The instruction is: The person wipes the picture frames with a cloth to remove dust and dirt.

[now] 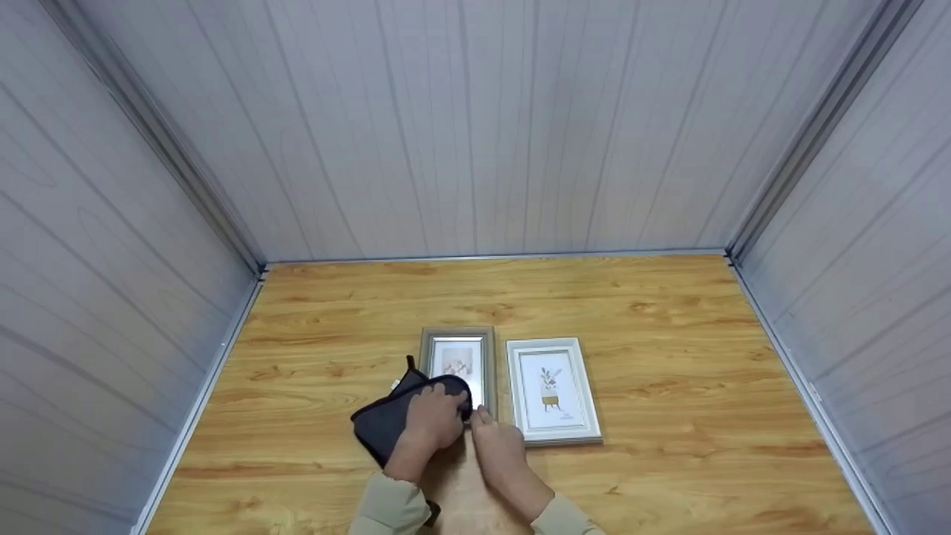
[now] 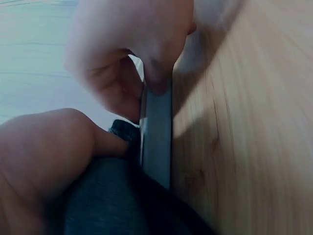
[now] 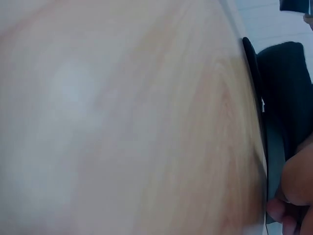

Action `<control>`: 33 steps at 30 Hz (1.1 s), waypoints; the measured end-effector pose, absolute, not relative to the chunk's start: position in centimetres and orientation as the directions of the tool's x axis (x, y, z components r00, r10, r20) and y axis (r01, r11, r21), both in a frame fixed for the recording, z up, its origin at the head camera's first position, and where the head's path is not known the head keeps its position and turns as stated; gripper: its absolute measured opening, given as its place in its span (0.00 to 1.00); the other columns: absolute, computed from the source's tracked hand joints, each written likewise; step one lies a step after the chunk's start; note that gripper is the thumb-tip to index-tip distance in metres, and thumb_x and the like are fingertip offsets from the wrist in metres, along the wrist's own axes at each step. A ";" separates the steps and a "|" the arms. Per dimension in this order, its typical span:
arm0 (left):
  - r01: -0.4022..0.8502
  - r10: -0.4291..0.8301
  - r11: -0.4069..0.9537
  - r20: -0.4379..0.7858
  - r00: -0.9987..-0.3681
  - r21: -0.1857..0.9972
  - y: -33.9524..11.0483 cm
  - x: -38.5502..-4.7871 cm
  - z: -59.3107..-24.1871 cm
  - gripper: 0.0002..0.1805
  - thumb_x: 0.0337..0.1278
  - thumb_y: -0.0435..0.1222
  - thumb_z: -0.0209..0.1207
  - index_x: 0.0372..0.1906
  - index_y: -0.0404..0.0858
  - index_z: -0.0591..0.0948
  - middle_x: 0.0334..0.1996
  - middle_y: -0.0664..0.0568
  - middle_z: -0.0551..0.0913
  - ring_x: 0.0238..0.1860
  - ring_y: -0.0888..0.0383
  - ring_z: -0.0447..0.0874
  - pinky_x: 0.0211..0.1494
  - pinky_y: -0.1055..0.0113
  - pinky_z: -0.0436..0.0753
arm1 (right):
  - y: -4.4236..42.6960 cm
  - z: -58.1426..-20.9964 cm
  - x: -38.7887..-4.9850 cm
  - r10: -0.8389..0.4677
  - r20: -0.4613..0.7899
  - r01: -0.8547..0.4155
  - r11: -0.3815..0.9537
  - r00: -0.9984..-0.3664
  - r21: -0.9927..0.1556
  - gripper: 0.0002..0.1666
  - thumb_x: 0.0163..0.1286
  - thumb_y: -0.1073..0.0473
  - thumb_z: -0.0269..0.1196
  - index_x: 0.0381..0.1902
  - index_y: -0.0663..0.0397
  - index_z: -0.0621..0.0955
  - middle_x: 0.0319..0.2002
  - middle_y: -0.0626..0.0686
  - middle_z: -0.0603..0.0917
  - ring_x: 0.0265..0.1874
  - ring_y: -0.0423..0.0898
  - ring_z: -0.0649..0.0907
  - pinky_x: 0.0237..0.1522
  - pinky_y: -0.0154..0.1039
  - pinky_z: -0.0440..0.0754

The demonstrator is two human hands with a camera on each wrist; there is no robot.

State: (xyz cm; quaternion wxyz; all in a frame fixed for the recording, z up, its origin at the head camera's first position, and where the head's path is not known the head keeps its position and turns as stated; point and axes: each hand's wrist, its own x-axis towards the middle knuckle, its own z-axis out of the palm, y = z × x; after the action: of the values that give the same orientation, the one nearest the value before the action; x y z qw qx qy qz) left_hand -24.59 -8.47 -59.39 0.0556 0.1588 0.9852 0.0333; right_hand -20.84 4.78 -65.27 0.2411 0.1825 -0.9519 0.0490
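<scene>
Leftmost: dark cloth [image 1: 383,427], angled out leftward from beneath left hand [image 1: 435,416]; left fingers bent over cloth, holding it. Ahead of left hand, partly covered by cloth: grey frame [image 1: 462,353], flat on surface [image 1: 691,416], long axis pointing away from both hands. Key relation: near edge of grey frame at right fingertips, thumb pressed to outer side in narrow pinch by right hand [image 1: 501,449]; both hands close, near left corner under left hand's cloth. Right of right hand: white frame [image 1: 553,392], narrow gap from grey frame. Widest open room: beyond white frame, rightward.
</scene>
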 end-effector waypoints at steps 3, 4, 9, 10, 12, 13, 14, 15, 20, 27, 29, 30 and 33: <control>0.322 0.329 0.944 -0.132 -0.935 0.070 -7.7 -25.4 -59.6 0.23 0.65 0.42 0.52 0.64 0.46 0.78 0.52 0.38 0.77 0.50 0.42 0.76 0.50 0.47 0.77 | 4.9 -65.4 -21.0 -0.324 0.490 -0.381 0.924 -0.809 -0.018 0.09 0.58 0.64 0.60 0.37 0.54 0.83 0.40 0.48 0.86 0.11 0.45 0.75 0.10 0.40 0.70; 0.321 0.327 0.945 -0.138 -0.935 0.064 -7.4 -25.7 -59.7 0.23 0.66 0.43 0.52 0.65 0.46 0.77 0.53 0.38 0.77 0.50 0.42 0.76 0.50 0.48 0.77 | 5.0 -65.4 -21.0 -0.326 0.494 -0.386 0.922 -0.806 -0.020 0.09 0.58 0.64 0.60 0.37 0.55 0.83 0.39 0.47 0.86 0.11 0.46 0.75 0.10 0.40 0.70; 0.297 0.299 0.954 -0.130 -0.945 0.031 -6.3 -27.0 -60.5 0.27 0.66 0.47 0.54 0.68 0.45 0.73 0.53 0.37 0.76 0.49 0.43 0.76 0.48 0.49 0.77 | 5.3 -65.5 -21.1 -0.338 0.498 -0.396 0.918 -0.799 -0.011 0.11 0.58 0.64 0.60 0.40 0.57 0.84 0.38 0.47 0.85 0.10 0.46 0.74 0.11 0.40 0.70; 0.294 0.294 0.956 -0.126 -0.947 0.024 -6.2 -27.3 -60.5 0.27 0.65 0.47 0.54 0.68 0.46 0.73 0.53 0.37 0.75 0.48 0.43 0.76 0.47 0.50 0.78 | 5.3 -65.5 -21.1 -0.341 0.494 -0.398 0.917 -0.799 -0.011 0.11 0.58 0.64 0.60 0.39 0.57 0.84 0.37 0.47 0.85 0.10 0.46 0.74 0.10 0.40 0.70; 0.286 0.285 0.958 -0.121 -0.951 0.007 -6.0 -27.9 -60.6 0.28 0.64 0.46 0.55 0.69 0.46 0.72 0.52 0.37 0.75 0.47 0.43 0.76 0.45 0.51 0.78 | 5.3 -65.5 -21.1 -0.343 0.493 -0.400 0.916 -0.799 -0.011 0.08 0.57 0.64 0.60 0.35 0.55 0.82 0.33 0.47 0.83 0.10 0.45 0.73 0.09 0.39 0.68; 0.282 0.280 0.960 -0.118 -0.953 0.001 -6.0 -28.2 -60.6 0.29 0.64 0.45 0.56 0.69 0.46 0.71 0.51 0.37 0.75 0.46 0.44 0.76 0.45 0.52 0.79 | 5.3 -65.5 -21.1 -0.342 0.496 -0.401 0.916 -0.799 -0.014 0.06 0.57 0.64 0.60 0.33 0.55 0.81 0.30 0.47 0.82 0.10 0.45 0.72 0.09 0.39 0.67; 0.277 0.274 0.961 -0.120 -0.954 -0.006 -5.9 -28.5 -60.6 0.29 0.64 0.45 0.55 0.70 0.47 0.71 0.52 0.37 0.75 0.46 0.44 0.76 0.44 0.52 0.79 | 5.3 -65.5 -21.0 -0.341 0.499 -0.403 0.915 -0.797 -0.018 0.04 0.56 0.64 0.61 0.31 0.54 0.80 0.27 0.47 0.80 0.09 0.45 0.72 0.09 0.39 0.67; 0.272 0.269 0.962 -0.126 -0.955 -0.011 -5.8 -28.9 -60.5 0.29 0.64 0.44 0.55 0.70 0.47 0.70 0.52 0.37 0.74 0.47 0.44 0.76 0.45 0.52 0.79 | 5.2 -65.5 -21.0 -0.340 0.502 -0.405 0.914 -0.795 -0.021 0.02 0.55 0.65 0.61 0.29 0.54 0.79 0.25 0.47 0.78 0.09 0.45 0.72 0.08 0.39 0.67; 0.246 0.237 0.968 -0.166 -0.957 -0.040 -5.4 -30.8 -60.1 0.33 0.64 0.46 0.56 0.72 0.46 0.66 0.57 0.38 0.73 0.52 0.44 0.75 0.48 0.53 0.78 | 5.2 -65.5 -21.1 -0.333 0.520 -0.402 0.915 -0.787 -0.023 0.02 0.55 0.65 0.61 0.28 0.53 0.78 0.29 0.46 0.81 0.09 0.45 0.74 0.08 0.40 0.68; 0.186 0.171 0.981 -0.193 -0.966 -0.063 -4.8 -32.6 -59.9 0.32 0.65 0.46 0.55 0.73 0.46 0.65 0.57 0.38 0.73 0.51 0.42 0.76 0.49 0.50 0.78 | 5.2 -65.9 -21.3 -0.338 0.557 -0.401 0.916 -0.759 0.009 0.04 0.54 0.65 0.61 0.30 0.53 0.79 0.30 0.45 0.80 0.08 0.43 0.72 0.08 0.38 0.67; 0.153 0.139 0.987 -0.203 -0.969 -0.053 -4.8 -32.7 -60.0 0.33 0.65 0.47 0.55 0.73 0.46 0.65 0.58 0.37 0.73 0.52 0.40 0.75 0.50 0.48 0.77 | 5.3 -65.9 -21.3 -0.337 0.552 -0.390 0.920 -0.763 0.022 0.05 0.54 0.64 0.61 0.30 0.52 0.79 0.30 0.45 0.79 0.08 0.43 0.72 0.08 0.38 0.67; 0.133 0.119 0.990 -0.210 -0.970 -0.051 -4.9 -32.8 -60.0 0.33 0.65 0.47 0.54 0.73 0.45 0.65 0.58 0.36 0.72 0.52 0.40 0.75 0.51 0.48 0.77 | 5.3 -65.9 -21.4 -0.337 0.545 -0.389 0.921 -0.767 0.021 0.05 0.54 0.64 0.61 0.31 0.52 0.80 0.29 0.45 0.79 0.08 0.43 0.72 0.08 0.38 0.67; 0.066 0.052 0.997 -0.229 -0.972 -0.051 -5.4 -32.8 -60.1 0.37 0.61 0.50 0.58 0.73 0.42 0.64 0.58 0.35 0.72 0.53 0.38 0.75 0.51 0.47 0.76 | 5.3 -65.8 -21.2 -0.335 0.512 -0.386 0.923 -0.791 0.007 0.08 0.55 0.64 0.61 0.34 0.52 0.82 0.32 0.45 0.83 0.08 0.44 0.72 0.08 0.38 0.66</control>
State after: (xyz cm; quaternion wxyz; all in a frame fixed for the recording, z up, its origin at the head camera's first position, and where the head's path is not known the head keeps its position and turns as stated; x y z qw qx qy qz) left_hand -32.77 -5.39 -60.07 0.1147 0.0297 0.9925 -0.0292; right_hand -21.23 5.31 -65.78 0.2609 0.1905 -0.9451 0.0488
